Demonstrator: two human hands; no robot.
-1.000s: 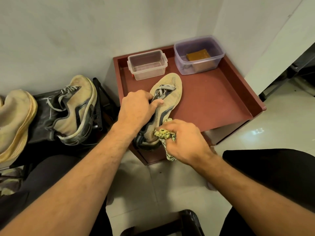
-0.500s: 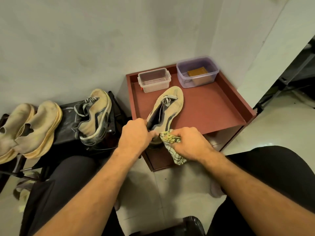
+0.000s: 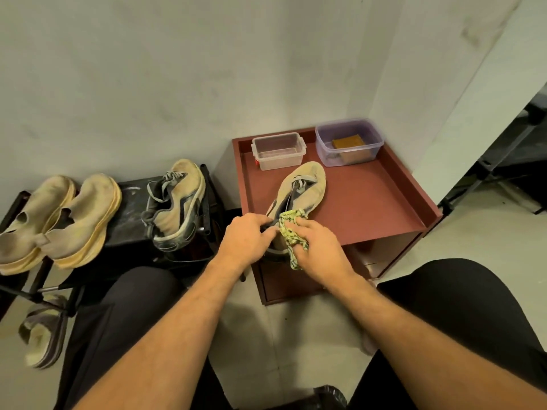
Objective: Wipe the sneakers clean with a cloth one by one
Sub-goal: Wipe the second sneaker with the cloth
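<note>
A dusty beige sneaker [image 3: 307,187] with grey laces lies on its side on the dark red table [image 3: 370,208], toe pointing to the wall. My left hand [image 3: 245,241] grips its heel collar at the table's front edge. My right hand [image 3: 318,244] holds a crumpled yellow-green patterned cloth [image 3: 291,232] and presses it against the sneaker's side near the heel. The heel itself is hidden under both hands. Its matching sneaker [image 3: 177,205] stands on the black rack [image 3: 130,214] to the left.
Two beige slip-on shoes [image 3: 59,220] sit at the rack's left end, and a grey slipper [image 3: 44,329] lies on the floor below. A clear plastic box [image 3: 278,150] and a purple-tinted tub [image 3: 349,145] holding a brown block stand at the table's back. My knees flank the table.
The camera has tilted up and back, so more wall and rack show. My right hand with the cloth moved up onto the sneaker's side; my left hand slid back to the heel.
</note>
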